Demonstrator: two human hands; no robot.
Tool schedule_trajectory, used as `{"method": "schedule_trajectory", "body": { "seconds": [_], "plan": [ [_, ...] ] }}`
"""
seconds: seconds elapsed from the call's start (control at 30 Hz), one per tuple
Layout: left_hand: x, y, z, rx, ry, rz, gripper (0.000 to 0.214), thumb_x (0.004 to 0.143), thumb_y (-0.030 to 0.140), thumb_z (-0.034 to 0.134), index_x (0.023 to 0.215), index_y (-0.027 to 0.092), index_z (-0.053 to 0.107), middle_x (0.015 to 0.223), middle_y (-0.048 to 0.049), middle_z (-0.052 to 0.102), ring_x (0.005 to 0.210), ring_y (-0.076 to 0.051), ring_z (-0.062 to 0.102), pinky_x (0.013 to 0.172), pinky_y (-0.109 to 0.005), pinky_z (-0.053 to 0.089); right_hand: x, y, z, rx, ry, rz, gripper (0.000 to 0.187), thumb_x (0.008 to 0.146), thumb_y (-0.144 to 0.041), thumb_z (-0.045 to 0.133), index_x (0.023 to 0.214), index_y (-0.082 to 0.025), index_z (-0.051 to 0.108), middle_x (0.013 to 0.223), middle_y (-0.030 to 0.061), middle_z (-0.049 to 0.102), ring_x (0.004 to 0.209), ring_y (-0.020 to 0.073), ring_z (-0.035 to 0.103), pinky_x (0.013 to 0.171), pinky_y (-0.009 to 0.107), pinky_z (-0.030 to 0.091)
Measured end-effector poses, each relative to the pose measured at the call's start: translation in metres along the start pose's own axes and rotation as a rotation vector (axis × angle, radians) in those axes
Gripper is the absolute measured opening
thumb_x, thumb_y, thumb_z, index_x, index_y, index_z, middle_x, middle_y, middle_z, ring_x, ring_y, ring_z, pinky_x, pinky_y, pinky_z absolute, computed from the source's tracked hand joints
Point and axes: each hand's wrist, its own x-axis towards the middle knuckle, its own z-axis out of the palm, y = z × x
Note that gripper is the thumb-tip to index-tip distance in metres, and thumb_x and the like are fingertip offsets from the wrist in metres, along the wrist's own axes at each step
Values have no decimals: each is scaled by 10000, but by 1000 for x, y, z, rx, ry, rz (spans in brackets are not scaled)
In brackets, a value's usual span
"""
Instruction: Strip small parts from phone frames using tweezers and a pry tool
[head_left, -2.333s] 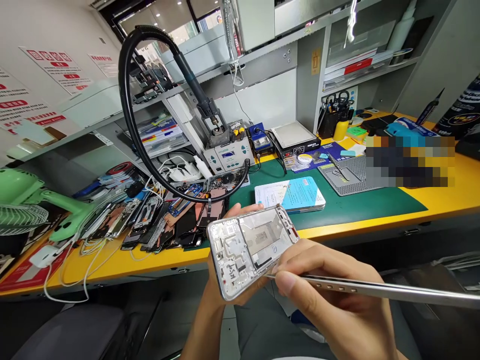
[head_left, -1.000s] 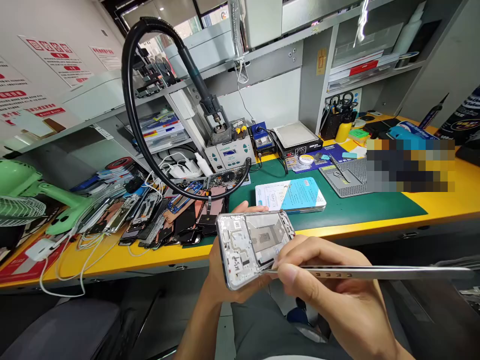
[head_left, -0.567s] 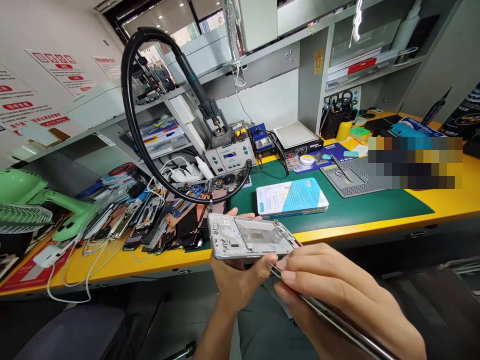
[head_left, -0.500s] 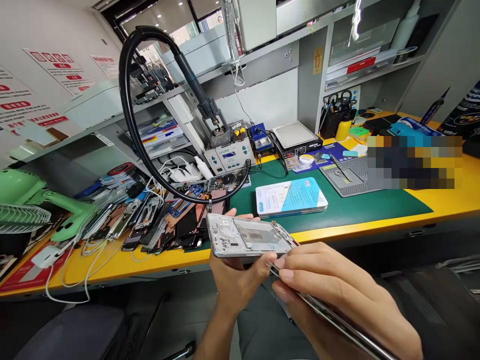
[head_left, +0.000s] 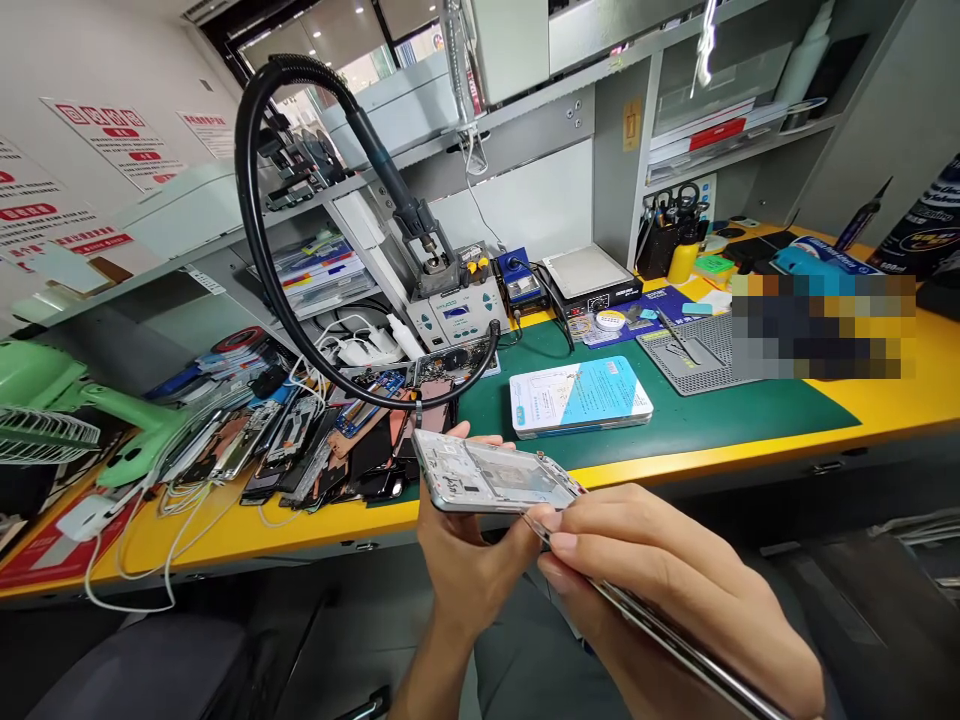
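My left hand (head_left: 469, 560) is closed around a bare phone frame (head_left: 525, 475), silver-edged, its inner side facing up and tilted toward me. Handwriting marks the frame's left part, and its far right end is partly hidden by fingers. In my right hand (head_left: 675, 590) is a pair of long, shiny metal tweezers (head_left: 660, 628), pinched between thumb and fingers. Their thin tip points at the near side edge of the frame, beside my left thumb. Whether the tip touches the frame I cannot tell.
Behind my hands a blue-and-white box (head_left: 581, 393) lies on the green mat (head_left: 795, 405). Phone parts (head_left: 367, 455) are piled at the left, near a green fan (head_left: 112, 410). A black hose (head_left: 244, 200) arches over a hot-air station (head_left: 454, 312). A perforated metal plate (head_left: 697, 350) lies at right.
The tweezers' tip has shifted slightly up and left, closer to the frame's near edge. The phone frame is tilted a little flatter to my view. My right hand has moved slightly left.
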Motion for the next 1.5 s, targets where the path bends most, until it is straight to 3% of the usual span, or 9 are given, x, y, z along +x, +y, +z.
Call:
{"method": "schedule_trajectory", "body": {
  "seconds": [0.4, 0.9, 1.13, 1.37, 1.5],
  "plan": [
    [-2, 2, -1, 55, -4, 28, 762, 667, 274, 910, 1328, 254, 531, 1172, -54, 698, 1061, -259, 724, 848, -321, 620, -5, 1, 5, -38, 50, -35, 265, 767, 63, 736, 976, -97, 765, 896, 98, 794, 816, 170, 771, 774, 226, 663],
    [-4, 7, 0, 48, 25, 7, 773, 651, 311, 929, 1323, 248, 552, 1151, -58, 708, 1002, -222, 729, 824, -283, 617, -3, -2, 5, -32, 14, -40, 270, 747, 95, 736, 957, -71, 775, 871, 118, 789, 815, 182, 772, 762, 246, 665],
    [-4, 5, -2, 59, 20, 16, 784, 630, 232, 929, 1320, 258, 558, 1152, -60, 706, 975, -219, 734, 824, -292, 619, -4, -1, 5, -39, 13, -54, 262, 764, 96, 722, 955, -76, 773, 867, 119, 792, 812, 187, 776, 760, 253, 667],
    [-2, 1, -9, 115, -34, 68, 782, 692, 235, 888, 1377, 246, 510, 1245, -108, 673, 1093, -273, 708, 873, -352, 617, 2, -5, -1, 36, 25, 72, 322, 769, 70, 718, 1002, -146, 763, 900, 76, 803, 814, 181, 780, 745, 228, 662],
    [9, 4, -20, 3, -243, 72, 894, 625, 180, 929, 1397, 369, 519, 1335, -63, 660, 1232, -322, 656, 1009, -470, 583, 6, -3, -11, 205, 7, 320, 210, 803, -57, 758, 942, -214, 778, 863, 20, 808, 789, 157, 776, 709, 183, 638]
  ]
}}
